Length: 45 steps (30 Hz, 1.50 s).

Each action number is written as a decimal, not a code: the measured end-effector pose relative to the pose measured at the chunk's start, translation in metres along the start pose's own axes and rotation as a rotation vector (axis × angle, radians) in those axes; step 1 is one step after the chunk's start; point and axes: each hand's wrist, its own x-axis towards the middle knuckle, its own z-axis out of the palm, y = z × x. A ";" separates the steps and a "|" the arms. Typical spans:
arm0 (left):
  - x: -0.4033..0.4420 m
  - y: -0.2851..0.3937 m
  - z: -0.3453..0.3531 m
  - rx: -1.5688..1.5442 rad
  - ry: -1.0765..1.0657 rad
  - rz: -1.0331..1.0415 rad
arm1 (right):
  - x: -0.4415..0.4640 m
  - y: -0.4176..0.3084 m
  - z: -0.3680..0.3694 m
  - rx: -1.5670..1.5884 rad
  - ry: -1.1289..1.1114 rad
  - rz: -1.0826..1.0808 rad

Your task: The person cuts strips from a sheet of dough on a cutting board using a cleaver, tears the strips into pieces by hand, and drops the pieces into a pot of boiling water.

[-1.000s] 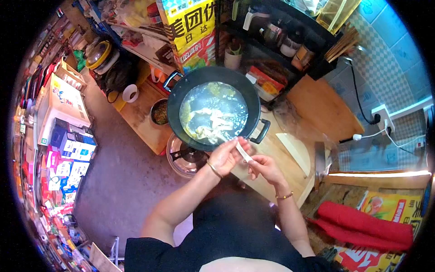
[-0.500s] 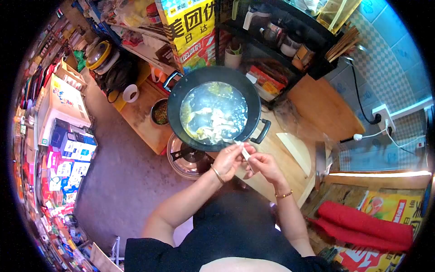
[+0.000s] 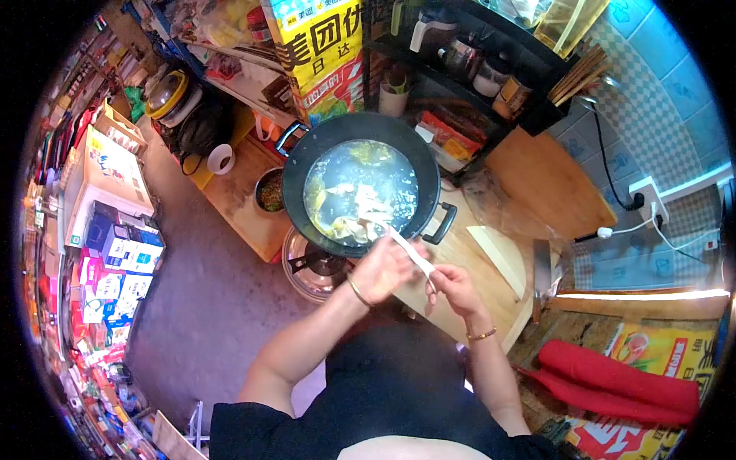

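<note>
A long white strip that looks like noodle dough (image 3: 410, 251) runs from my right hand (image 3: 455, 290) up over the near rim of the black wok (image 3: 307, 222). My right hand pinches its lower end. My left hand (image 3: 383, 270) is beside the strip with fingers stretched and slightly blurred, just below the wok's rim. In the wok, white dough pieces (image 3: 372, 203) and some greens lie in bubbling, pale liquid. Right of my hands, a flat pale dough piece (image 3: 498, 261) rests on a wooden board (image 3: 460, 249).
A cleaver (image 3: 543, 280) lies at the board's right edge. Left of the wok are a bowl of chopped food (image 3: 270, 190) and a white cup (image 3: 221, 159). A glass lid (image 3: 318, 268) sits below the wok. A black shelf (image 3: 475, 84) stands behind. A red cloth (image 3: 613, 376) lies at right.
The strip now stretches longer toward the wok. My left hand has moved slightly down and left, its fingers opening from a pinch, while my right hand has shifted slightly lower.
</note>
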 end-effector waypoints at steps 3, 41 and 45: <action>0.002 -0.016 0.001 0.138 0.086 0.168 | 0.002 0.000 0.000 -0.049 0.004 0.024; -0.001 -0.008 0.007 0.276 0.242 0.296 | 0.010 0.003 0.004 -0.216 0.024 0.065; -0.004 0.012 0.009 0.232 0.222 0.357 | 0.007 0.008 -0.005 -0.236 0.019 -0.016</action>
